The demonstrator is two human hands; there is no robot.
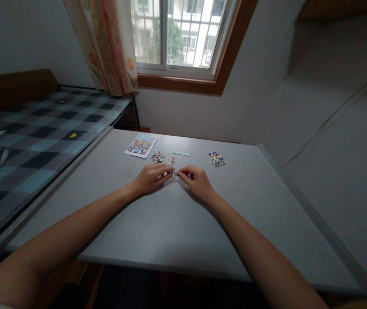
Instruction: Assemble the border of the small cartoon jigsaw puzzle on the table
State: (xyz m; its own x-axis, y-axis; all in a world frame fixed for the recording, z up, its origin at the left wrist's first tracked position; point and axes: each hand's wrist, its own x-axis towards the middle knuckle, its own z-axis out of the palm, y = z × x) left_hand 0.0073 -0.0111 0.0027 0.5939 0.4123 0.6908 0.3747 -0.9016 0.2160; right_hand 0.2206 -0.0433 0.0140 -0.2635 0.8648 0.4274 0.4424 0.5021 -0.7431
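Both hands meet low over the middle of the white table (157, 223). My left hand (151, 177) pinches small jigsaw puzzle pieces (175, 173) between thumb and fingers. From the other side, my right hand (197, 180) grips the same small cluster with its fingertips. Just beyond the hands lies a short joined bit of puzzle (171, 161). A joined greenish strip of pieces (181, 153) rests farther back. One pile of loose pieces (158, 157) is beyond my left hand, and another pile (217, 159) lies to the right. Fingers partly hide the held pieces.
A printed picture sheet (140, 145) lies at the table's back left. A bed with a checked cover (42, 133) stands along the left side. Behind the table are a curtain (111, 51) and a barred window (183, 38); a wall (331, 128) rises on the right.
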